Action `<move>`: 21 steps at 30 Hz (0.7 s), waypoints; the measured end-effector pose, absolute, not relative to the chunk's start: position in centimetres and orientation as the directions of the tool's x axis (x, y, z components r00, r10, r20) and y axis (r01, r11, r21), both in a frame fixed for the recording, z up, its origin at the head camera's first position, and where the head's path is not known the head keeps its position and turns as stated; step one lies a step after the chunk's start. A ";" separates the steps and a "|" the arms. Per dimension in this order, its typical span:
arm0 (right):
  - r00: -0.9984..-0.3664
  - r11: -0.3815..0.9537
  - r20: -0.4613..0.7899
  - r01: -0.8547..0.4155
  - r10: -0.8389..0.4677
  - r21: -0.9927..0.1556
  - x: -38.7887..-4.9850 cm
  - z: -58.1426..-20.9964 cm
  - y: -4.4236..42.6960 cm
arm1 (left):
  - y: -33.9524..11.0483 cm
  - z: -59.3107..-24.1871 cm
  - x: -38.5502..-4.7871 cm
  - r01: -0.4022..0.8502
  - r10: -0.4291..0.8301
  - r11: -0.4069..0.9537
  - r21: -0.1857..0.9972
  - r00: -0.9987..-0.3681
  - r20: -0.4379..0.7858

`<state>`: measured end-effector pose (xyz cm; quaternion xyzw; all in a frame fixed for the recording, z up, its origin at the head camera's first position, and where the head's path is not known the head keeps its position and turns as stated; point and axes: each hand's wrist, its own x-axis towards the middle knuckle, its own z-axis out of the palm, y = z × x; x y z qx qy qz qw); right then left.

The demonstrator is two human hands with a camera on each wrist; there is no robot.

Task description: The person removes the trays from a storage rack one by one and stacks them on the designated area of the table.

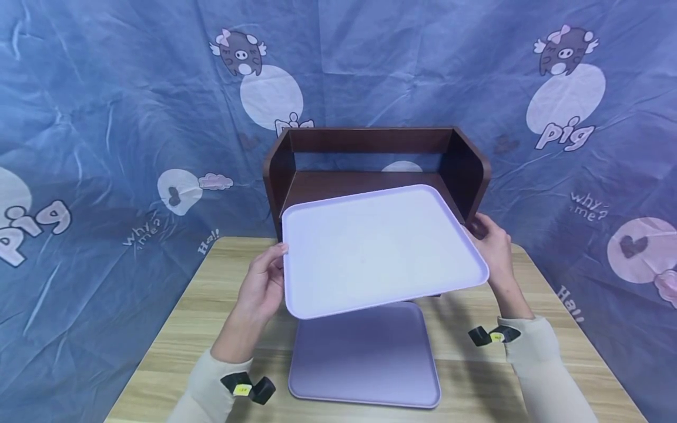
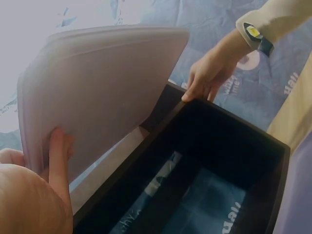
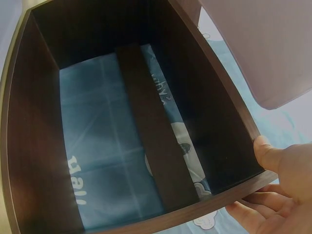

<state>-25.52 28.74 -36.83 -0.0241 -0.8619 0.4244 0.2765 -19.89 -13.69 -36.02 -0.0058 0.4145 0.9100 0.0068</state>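
A pale lilac tray (image 1: 385,252) is held up and tilted in front of a dark brown shelf (image 1: 370,141). My left hand (image 1: 264,285) grips its left edge, with fingers against the underside of the tray (image 2: 107,92) in the left wrist view. My right hand (image 1: 494,249) pinches the side panel of the shelf at its front edge; in the right wrist view, the thumb of this hand (image 3: 278,187) lies on the front and the fingers on the outer side. The tray's corner (image 3: 273,53) stands apart from that hand. The head view hides the shelf's lower part behind the tray.
A second lilac tray (image 1: 365,358) lies flat on the light wooden table (image 1: 195,317), in front of the shelf and partly below the raised tray. Blue cloth (image 1: 132,117) with pig prints hangs behind and at both sides. The shelf's lower compartment has a crossbar (image 3: 151,126) at the back.
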 end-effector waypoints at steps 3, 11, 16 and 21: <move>-0.846 0.632 0.446 -0.180 0.291 -0.754 -25.5 -36.9 28.6 | -13.9 -36.2 -19.7 -0.029 0.024 -0.646 0.763 -1.000 -0.017; -0.848 0.646 0.429 -0.142 0.311 -0.750 -25.5 -36.8 28.2 | -14.4 -36.7 -19.3 -0.065 0.091 -0.617 0.784 -0.996 -0.010; -0.851 0.645 0.425 -0.141 0.309 -0.751 -25.5 -36.8 28.2 | -14.8 -37.0 -19.2 -0.076 0.120 -0.594 0.801 -0.993 -0.005; -0.853 0.633 0.419 -0.143 0.310 -0.761 -25.5 -36.9 28.2 | -15.2 -37.4 -19.2 -0.072 0.134 -0.571 0.818 -0.991 0.006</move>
